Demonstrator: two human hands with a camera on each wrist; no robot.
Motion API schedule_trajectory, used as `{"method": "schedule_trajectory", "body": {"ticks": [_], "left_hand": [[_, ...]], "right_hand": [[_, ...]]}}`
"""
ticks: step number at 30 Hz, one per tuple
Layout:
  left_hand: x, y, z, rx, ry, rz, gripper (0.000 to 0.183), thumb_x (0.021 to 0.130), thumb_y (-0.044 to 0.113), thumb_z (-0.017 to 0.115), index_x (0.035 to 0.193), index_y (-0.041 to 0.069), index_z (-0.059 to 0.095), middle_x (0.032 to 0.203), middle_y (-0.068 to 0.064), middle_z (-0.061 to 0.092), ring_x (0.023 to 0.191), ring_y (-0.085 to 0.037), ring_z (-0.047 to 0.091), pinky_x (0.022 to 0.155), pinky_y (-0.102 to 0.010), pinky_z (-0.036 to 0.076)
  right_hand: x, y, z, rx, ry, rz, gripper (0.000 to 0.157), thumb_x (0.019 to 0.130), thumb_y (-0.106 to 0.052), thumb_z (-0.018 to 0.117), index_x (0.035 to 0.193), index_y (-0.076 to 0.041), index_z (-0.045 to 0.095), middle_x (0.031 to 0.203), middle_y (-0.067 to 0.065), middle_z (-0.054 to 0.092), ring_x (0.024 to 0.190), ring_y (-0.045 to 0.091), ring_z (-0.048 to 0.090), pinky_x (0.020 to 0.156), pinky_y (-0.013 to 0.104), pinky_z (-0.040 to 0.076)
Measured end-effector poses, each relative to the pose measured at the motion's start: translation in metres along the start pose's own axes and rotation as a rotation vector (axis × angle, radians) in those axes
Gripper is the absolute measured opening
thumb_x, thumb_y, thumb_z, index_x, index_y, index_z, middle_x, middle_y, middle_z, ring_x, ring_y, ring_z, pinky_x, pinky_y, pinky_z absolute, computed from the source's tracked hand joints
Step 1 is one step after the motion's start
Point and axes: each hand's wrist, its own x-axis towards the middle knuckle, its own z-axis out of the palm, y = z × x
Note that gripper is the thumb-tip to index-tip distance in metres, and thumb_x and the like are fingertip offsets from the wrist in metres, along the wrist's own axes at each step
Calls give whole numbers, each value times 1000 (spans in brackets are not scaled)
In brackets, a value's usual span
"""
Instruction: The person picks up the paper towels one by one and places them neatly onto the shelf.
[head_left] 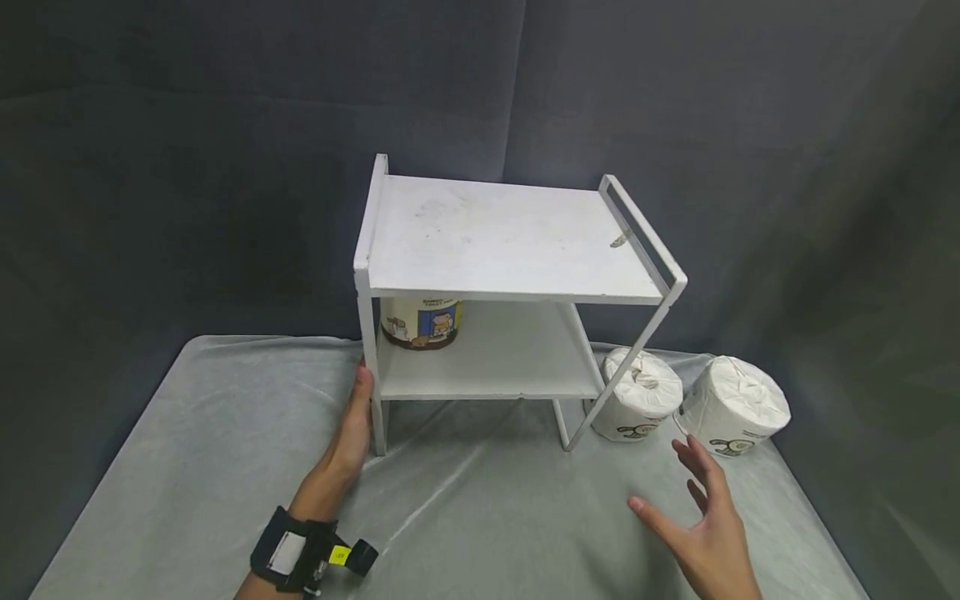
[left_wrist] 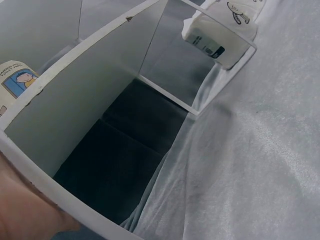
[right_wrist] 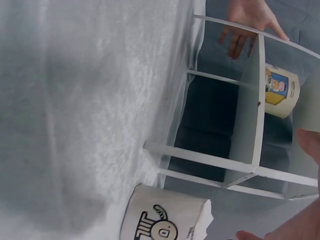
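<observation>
A white two-tier shelf rack [head_left: 517, 242] stands on the cloth-covered table. My left hand [head_left: 351, 433] rests against its left side frame, fingers extended along the outside in the right wrist view [right_wrist: 248, 15]. A printed toilet roll [head_left: 422, 323] sits at the left of the lower tier, partly hidden by the top board. Two white-wrapped toilet rolls stand right of the rack: one [head_left: 637, 400] behind its slanted right leg, the other [head_left: 738, 404] farther right. My right hand [head_left: 708, 529] hovers in front of them, thumb and fingers spread, holding nothing.
A pale grey cloth [head_left: 465, 525] covers the table, with folds under the rack. Dark curtains [head_left: 225, 208] hang behind and at the right, close to the farther roll. The rack's right frame [head_left: 647, 237] leans outward. A strapped wrist camera [head_left: 300, 550] sits on my left wrist.
</observation>
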Motion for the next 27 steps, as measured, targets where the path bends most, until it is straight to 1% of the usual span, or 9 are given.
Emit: {"method": "schedule_trajectory", "body": {"ticks": [3, 5, 6, 9, 15, 18, 22, 27], "left_hand": [[0, 0, 0, -12, 8, 14, 84, 98, 62, 7, 156, 6, -16, 163, -17, -19, 148, -31, -19, 114, -58, -14], [0, -1, -1, -17, 13, 16, 85, 98, 63, 8, 156, 5, -15, 163, -18, -19, 148, -32, -18, 114, -58, -14], [0, -1, -1, -19, 14, 15, 85, 98, 63, 8, 156, 5, -15, 163, -18, -19, 148, -32, -18, 114, -58, -14], [0, -1, -1, -21, 12, 4, 86, 98, 64, 8, 156, 6, -15, 163, -17, -18, 148, -31, -18, 114, -57, -14], [0, 0, 0, -32, 9, -21, 88, 97, 66, 8, 156, 5, -15, 163, -18, -19, 148, -32, -19, 114, -58, -14], [0, 0, 1, -29, 8, -18, 88, 97, 65, 8, 156, 5, -15, 162, -19, -19, 148, -33, -19, 114, -59, -14], [0, 1, 1, -24, 5, -7, 87, 97, 65, 8, 156, 5, -15, 163, -18, -19, 148, -32, -19, 114, -59, -14], [0, 1, 1, -26, 4, 3, 86, 98, 64, 7, 156, 5, -15, 163, -18, -19, 148, -32, -19, 114, -59, -14]], "right_hand": [[2, 3, -2, 4, -14, 28, 106, 69, -22, 88, 155, -16, 28, 147, 14, 46, 134, 23, 40, 110, 38, 35], [4, 5, -3, 11, -19, 39, 108, 68, -23, 88, 156, -13, 26, 147, 17, 45, 134, 31, 40, 108, 53, 35], [5, 6, -4, 19, -20, 44, 109, 67, -23, 89, 156, -12, 26, 148, 18, 44, 134, 34, 39, 106, 59, 35], [7, 10, -3, 12, -15, 64, 113, 66, -25, 89, 156, -9, 24, 148, 21, 43, 135, 37, 39, 105, 61, 34], [10, 16, -2, -1, 5, 108, 115, 66, -27, 90, 157, -8, 22, 149, 23, 42, 136, 39, 37, 105, 63, 33], [10, 20, -2, -7, 7, 127, 116, 66, -29, 90, 157, -8, 21, 150, 24, 41, 137, 39, 37, 105, 63, 32], [12, 24, 0, -19, 3, 133, 117, 66, -29, 89, 157, -7, 19, 150, 25, 39, 137, 41, 36, 105, 65, 32], [18, 32, 0, -24, -4, 147, 119, 66, -30, 89, 157, -5, 17, 151, 27, 37, 137, 44, 35, 104, 66, 32]]}}
